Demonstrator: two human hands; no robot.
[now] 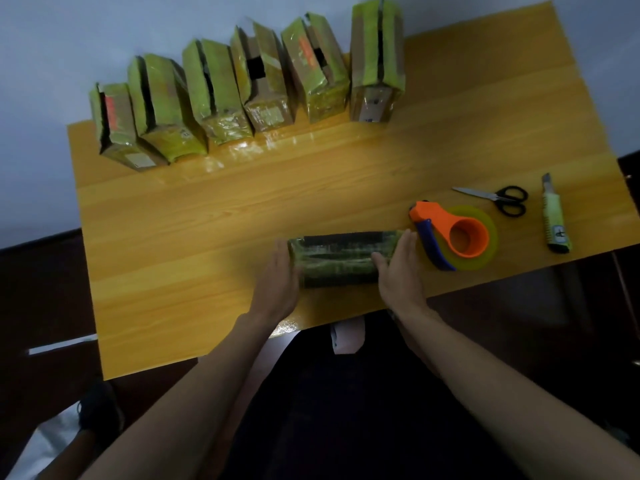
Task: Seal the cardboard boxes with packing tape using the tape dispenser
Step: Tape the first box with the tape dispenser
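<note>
Here the small cardboard box wrapped in glossy greenish tape (pixel 341 259) lies lengthwise near the front edge of the orange-yellow wooden table (pixel 214 216). The left hand (pixel 278 284) presses flat against its left end and the right hand (pixel 398 271) against its right end, fingers straight, the thumb lying over the top; neither curls round it. Just right of the right hand, nearly touching it, sits the orange and blue tape dispenser with its roll of yellowish clear tape (pixel 457 235). Beyond that lie the black-handled scissors (pixel 498 199) and, close to the right edge, the pale green utility knife (pixel 554 216). Six taped cardboard boxes (pixel 242 84) stand in a row along the far edge. Between that row and the held box a broad band of bare wood stays open. Some boxes carry orange-red print and pale labels, too blurred to read.
</note>
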